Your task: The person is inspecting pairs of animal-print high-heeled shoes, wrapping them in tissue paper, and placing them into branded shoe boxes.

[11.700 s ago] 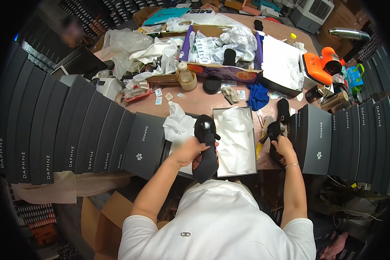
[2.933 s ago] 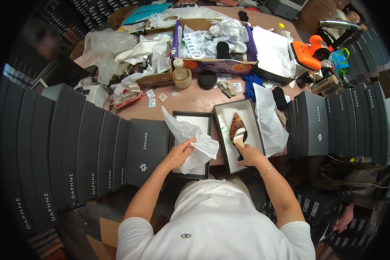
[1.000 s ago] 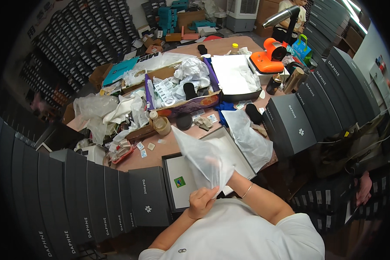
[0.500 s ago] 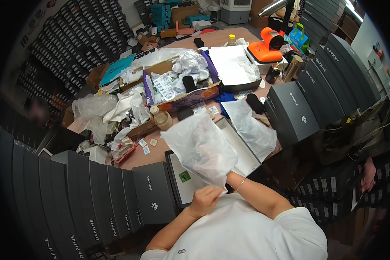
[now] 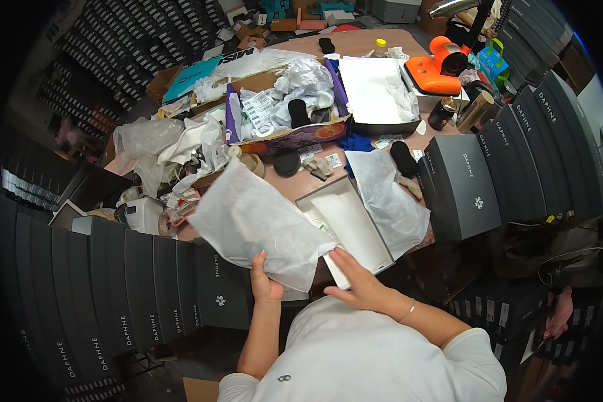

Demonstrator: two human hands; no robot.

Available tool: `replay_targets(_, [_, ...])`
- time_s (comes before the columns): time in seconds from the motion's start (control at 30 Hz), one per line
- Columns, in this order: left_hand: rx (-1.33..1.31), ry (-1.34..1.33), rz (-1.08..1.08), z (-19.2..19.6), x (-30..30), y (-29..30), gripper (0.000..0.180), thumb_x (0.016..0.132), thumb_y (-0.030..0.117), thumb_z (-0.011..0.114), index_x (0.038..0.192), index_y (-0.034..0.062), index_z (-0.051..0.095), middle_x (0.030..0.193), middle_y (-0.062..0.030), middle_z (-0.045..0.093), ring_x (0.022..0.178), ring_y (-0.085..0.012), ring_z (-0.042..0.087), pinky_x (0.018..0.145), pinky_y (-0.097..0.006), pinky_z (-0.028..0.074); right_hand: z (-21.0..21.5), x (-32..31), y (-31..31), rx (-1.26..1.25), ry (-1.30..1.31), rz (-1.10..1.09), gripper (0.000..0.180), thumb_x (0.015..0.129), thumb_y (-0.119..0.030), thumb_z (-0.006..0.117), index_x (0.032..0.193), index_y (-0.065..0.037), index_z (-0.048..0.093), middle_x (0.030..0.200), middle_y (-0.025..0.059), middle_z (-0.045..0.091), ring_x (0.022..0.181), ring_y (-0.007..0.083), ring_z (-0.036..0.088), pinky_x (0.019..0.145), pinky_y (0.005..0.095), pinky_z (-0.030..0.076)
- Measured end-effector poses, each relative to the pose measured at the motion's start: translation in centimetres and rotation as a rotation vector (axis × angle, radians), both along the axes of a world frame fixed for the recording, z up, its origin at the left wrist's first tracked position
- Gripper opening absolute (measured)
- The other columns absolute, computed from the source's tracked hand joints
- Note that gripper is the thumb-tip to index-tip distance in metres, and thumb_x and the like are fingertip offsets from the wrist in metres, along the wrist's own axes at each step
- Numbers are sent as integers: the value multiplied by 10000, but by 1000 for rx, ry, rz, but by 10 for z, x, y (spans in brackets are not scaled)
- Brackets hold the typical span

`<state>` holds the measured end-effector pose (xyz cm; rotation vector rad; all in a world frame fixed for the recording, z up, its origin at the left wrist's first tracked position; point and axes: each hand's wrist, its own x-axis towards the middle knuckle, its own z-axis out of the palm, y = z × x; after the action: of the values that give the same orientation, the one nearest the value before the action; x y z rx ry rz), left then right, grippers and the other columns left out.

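A thin white cloth bag (image 5: 258, 224) is held up over the table, spread out and tilted. My left hand (image 5: 266, 280) grips its lower edge, thumb on top and the fingers hidden beneath. My right hand (image 5: 360, 281) lies at the bag's right end with fingers stretched and thumb apart. What the bag contains, if anything, cannot be made out. Behind my right hand lies an open shoebox part (image 5: 380, 244), grey outside and white inside. A second white bag (image 5: 390, 208) rests just right of it.
Stacks of dark grey shoeboxes stand left (image 5: 144, 281) and right (image 5: 459, 174). Beyond the bag are a purple carton (image 5: 295, 142) of crumpled paper, a round black lid (image 5: 287, 163), a shoebox with white paper (image 5: 375, 90) and an orange device (image 5: 432, 75).
My right hand, inside the bag before, is out at its right end. The bag has swung left and lower, and my left hand has moved left along its edge.
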<state>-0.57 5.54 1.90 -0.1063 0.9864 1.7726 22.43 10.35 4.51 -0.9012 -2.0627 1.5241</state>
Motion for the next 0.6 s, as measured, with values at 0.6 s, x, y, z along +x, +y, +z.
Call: replay_targets(0.6, [390, 1984, -1417, -114, 66, 175, 485, 794, 18, 539, 1275, 72, 541, 1290, -138, 552, 1222, -338, 486, 1070, -447, 335, -17, 132, 6, -58, 301, -986, 490, 942, -317, 560, 1319, -21, 458, 1212, 94, 601, 1066, 198, 606, 950, 333, 482])
